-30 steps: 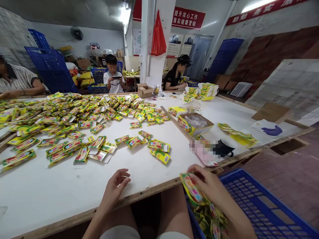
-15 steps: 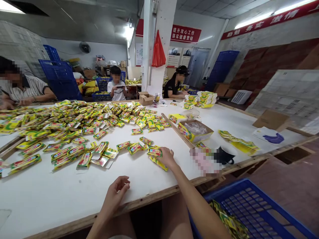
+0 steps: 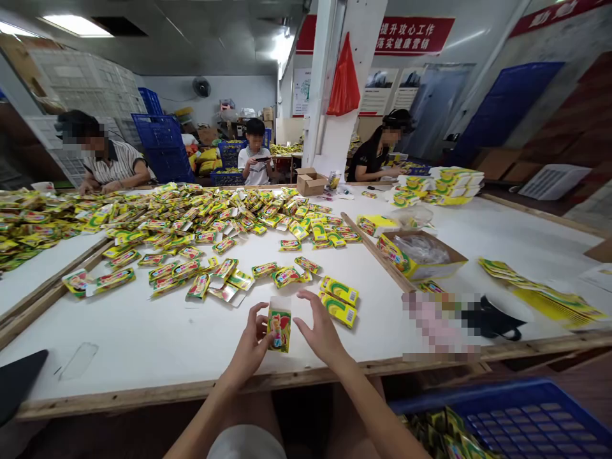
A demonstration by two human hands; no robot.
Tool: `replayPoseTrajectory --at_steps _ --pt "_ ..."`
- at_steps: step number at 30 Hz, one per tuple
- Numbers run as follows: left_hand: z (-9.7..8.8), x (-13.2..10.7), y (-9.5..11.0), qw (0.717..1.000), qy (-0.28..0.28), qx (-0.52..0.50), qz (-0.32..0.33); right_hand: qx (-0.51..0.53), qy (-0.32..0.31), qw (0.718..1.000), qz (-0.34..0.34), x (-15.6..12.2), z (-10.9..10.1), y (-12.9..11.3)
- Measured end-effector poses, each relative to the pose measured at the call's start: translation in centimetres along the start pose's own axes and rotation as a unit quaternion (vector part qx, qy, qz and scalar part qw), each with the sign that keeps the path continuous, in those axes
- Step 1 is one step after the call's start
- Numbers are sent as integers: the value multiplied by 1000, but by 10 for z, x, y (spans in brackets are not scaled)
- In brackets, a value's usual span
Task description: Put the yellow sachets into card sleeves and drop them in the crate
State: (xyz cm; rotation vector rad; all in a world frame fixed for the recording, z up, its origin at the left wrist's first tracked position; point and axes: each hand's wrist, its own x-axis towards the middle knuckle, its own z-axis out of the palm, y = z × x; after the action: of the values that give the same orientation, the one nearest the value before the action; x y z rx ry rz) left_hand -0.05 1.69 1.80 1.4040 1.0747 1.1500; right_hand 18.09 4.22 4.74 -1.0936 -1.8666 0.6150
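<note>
Upright in my left hand (image 3: 255, 341) is a small yellow-green carton (image 3: 282, 330) with a picture on its front and a raised white flap at its top. Thumb and fingers grip it from the left side. Just right of it, my right hand (image 3: 321, 328) is open, thumb and fingers apart, not holding the carton. Beyond the right fingers, two closed yellow cartons, a rear one (image 3: 340, 289) and a front one (image 3: 337, 310), lie side by side. Several cartons with white flaps showing lie ahead, including one (image 3: 287, 275) with its picture face up.
A large carton heap (image 3: 191, 210) covers the table's far left. Wooden strips (image 3: 377, 252) divide the tabletop. At right are an open box (image 3: 423, 255) with clear plastic, flat yellow sheets (image 3: 540, 290) and a black cup (image 3: 497, 319). A blue crate (image 3: 521, 408) stands below. Other people sit opposite.
My left hand, empty before, now holds a carton. My right hand has left the cartons on the right and moved in beside the held one. The view has turned left.
</note>
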Motion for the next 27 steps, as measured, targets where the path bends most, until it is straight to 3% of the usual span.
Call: replayPoseTrajectory --at_steps 3,5,9,15,18,23,27 --pt "-1 -8 -3 999 -4 -42 -21 166 -25 982 82 -11 10 14" --pt "-3 -13 -5 998 -20 -47 -34 205 -49 972 104 -18 16 17" --pt "-9 -10 -6 997 -46 -24 -53 196 -80 970 120 -18 24 17" --pt "-15 7 -10 998 40 -55 -6 206 -42 970 123 -5 37 18" --pt "-16 6 -9 996 43 -81 -2 218 -43 967 123 -6 38 14" --pt "-13 -1 -4 999 48 -9 -9 169 -60 979 97 -9 31 2" --pt "-10 1 -3 997 77 10 -12 138 -38 982 120 -4 34 -3"
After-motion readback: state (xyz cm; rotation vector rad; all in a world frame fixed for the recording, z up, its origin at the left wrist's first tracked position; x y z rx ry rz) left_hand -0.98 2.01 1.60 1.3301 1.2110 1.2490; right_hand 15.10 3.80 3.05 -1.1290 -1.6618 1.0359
